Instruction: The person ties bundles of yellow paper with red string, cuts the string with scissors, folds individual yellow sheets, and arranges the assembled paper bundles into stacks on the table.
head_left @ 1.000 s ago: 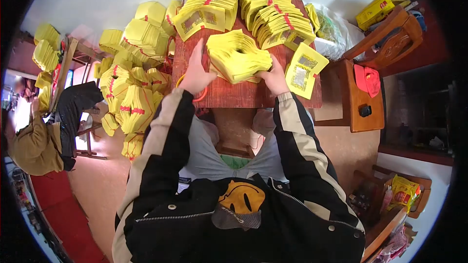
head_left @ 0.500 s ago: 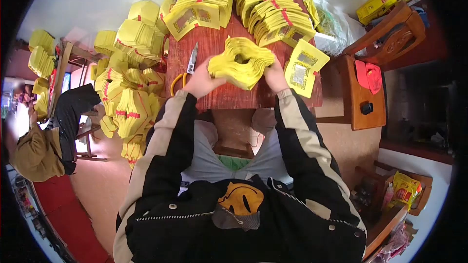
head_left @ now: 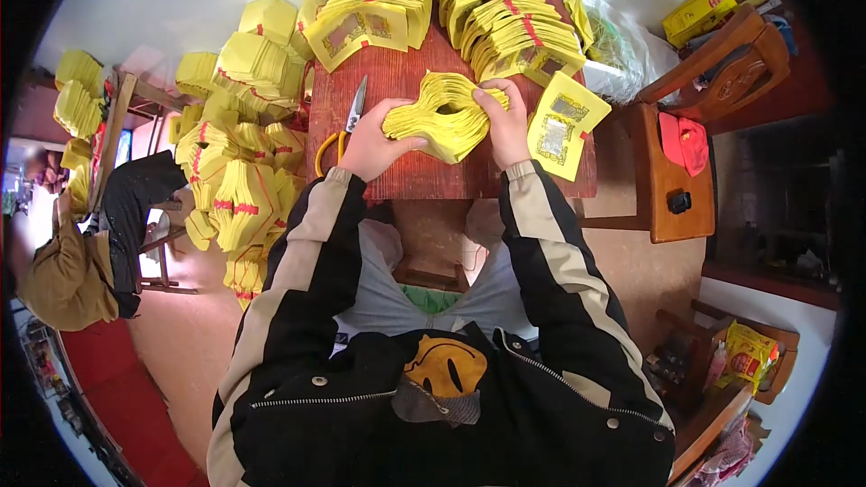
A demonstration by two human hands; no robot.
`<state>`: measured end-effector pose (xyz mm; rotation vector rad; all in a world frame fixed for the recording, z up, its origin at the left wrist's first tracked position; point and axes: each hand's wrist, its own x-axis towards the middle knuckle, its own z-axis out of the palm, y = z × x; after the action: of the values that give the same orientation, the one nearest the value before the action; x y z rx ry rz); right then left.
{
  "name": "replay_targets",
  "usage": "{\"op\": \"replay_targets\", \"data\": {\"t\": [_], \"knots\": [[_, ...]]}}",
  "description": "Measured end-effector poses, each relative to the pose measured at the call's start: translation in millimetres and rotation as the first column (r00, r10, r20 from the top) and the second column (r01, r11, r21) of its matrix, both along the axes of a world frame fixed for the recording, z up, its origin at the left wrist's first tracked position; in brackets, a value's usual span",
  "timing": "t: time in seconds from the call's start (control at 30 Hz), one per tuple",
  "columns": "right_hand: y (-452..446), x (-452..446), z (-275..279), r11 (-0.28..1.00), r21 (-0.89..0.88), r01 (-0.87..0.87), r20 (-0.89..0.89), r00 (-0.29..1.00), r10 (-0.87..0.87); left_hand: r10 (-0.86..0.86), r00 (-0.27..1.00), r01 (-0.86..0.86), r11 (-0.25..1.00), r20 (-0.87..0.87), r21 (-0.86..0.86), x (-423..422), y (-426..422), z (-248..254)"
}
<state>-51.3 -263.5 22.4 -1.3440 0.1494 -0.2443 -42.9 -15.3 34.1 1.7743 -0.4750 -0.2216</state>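
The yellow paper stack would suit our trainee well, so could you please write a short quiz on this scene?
1. True or false: the left hand and the right hand both touch the yellow paper stack.
2. Which cutting tool lies on the table beside the left hand?
3. Fill in the colour: a ____ cap rests on the seat of the wooden chair.

Key:
1. True.
2. The scissors.
3. Red.
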Motion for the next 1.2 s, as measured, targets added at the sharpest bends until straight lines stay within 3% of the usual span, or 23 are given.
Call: {"op": "replay_targets", "data": {"t": [0.07, 0.13, 0.2, 0.23, 0.27, 0.33, 0.37, 0.43, 0.53, 0.67, 0.73, 0.83, 0.87, 0.97, 1.03, 1.2], "knots": [[0, -1, 2, 0.995, -0.099, 0.028, 0.018, 0.999, -0.026, -0.011, 1.000, 0.011, 1.000, 0.004, 0.011, 0, -2, 4], [2, -4, 13, 0.979, -0.195, 0.056, 0.037, 0.998, -0.049, 0.041, 0.985, -0.046, 0.999, 0.165, 0.027, -4, -4, 12], [5, -6, 26, 0.725, -0.603, 0.333, 0.385, 0.917, -0.101, 0.033, 0.986, -0.037, 0.999, 0.162, 0.023, -5, -5, 17], [4, -10, 37, 0.611, -0.729, 0.310, 0.384, 0.923, -0.012, 0.026, 0.988, -0.030, 0.999, 0.155, 0.019, -5, -4, 18], [7, -12, 47, 0.613, -0.728, 0.306, 0.382, 0.924, -0.008, 0.031, 0.988, -0.035, 0.999, 0.153, 0.020, -5, -1, 15], [20, -16, 70, 0.306, -0.909, 0.284, 0.364, 0.898, 0.248, -0.003, 0.993, -0.008, 0.995, 0.120, 0.097, -2, 2, 8], [26, -17, 68, 0.305, -0.910, 0.282, 0.362, 0.899, 0.248, -0.003, 0.993, -0.008, 0.995, 0.119, 0.096, -1, 2, 7], [35, -19, 61, 0.153, -0.979, 0.138, 0.190, 0.890, 0.414, -0.008, 0.994, -0.010, 0.987, 0.112, 0.162, -3, 3, 10], [33, -10, 65, 0.112, -0.990, 0.089, 0.129, 0.890, 0.437, 0.008, 0.996, -0.020, 0.990, 0.085, 0.141, -4, 2, 14], [0, -16, 99, 0.113, -0.994, 0.007, 0.067, 0.845, 0.530, -0.035, 0.997, 0.028, 0.995, 0.068, 0.092, -2, 9, 0], [-27, -24, 109, 0.320, -0.926, -0.201, 0.009, 0.835, 0.550, -0.009, 0.989, 0.005, 1.000, 0.147, 0.022, -4, 13, -4], [-52, -29, 84, 0.397, -0.870, -0.292, -0.087, 0.885, 0.458, -0.067, 0.996, 0.062, 0.994, 0.060, 0.086, -4, 22, -16], [-52, -28, 75, 0.396, -0.870, -0.293, -0.089, 0.885, 0.458, -0.067, 0.996, 0.062, 0.994, 0.058, 0.086, -5, 21, -19], [-45, -20, 40, 0.613, -0.745, -0.263, -0.030, 0.931, 0.364, 0.016, 0.999, -0.015, 1.000, 0.032, -0.007, -4, 17, -20], [-43, -12, 39, 0.652, -0.701, -0.289, -0.058, 0.934, 0.351, -0.036, 0.993, 0.004, 0.959, 0.111, 0.282, 0, 19, -10], [-48, 8, 40, 0.656, -0.664, -0.360, -0.131, 0.919, 0.372, 0.032, 0.991, -0.060, 0.973, 0.126, 0.223, -7, 15, -2]]}}
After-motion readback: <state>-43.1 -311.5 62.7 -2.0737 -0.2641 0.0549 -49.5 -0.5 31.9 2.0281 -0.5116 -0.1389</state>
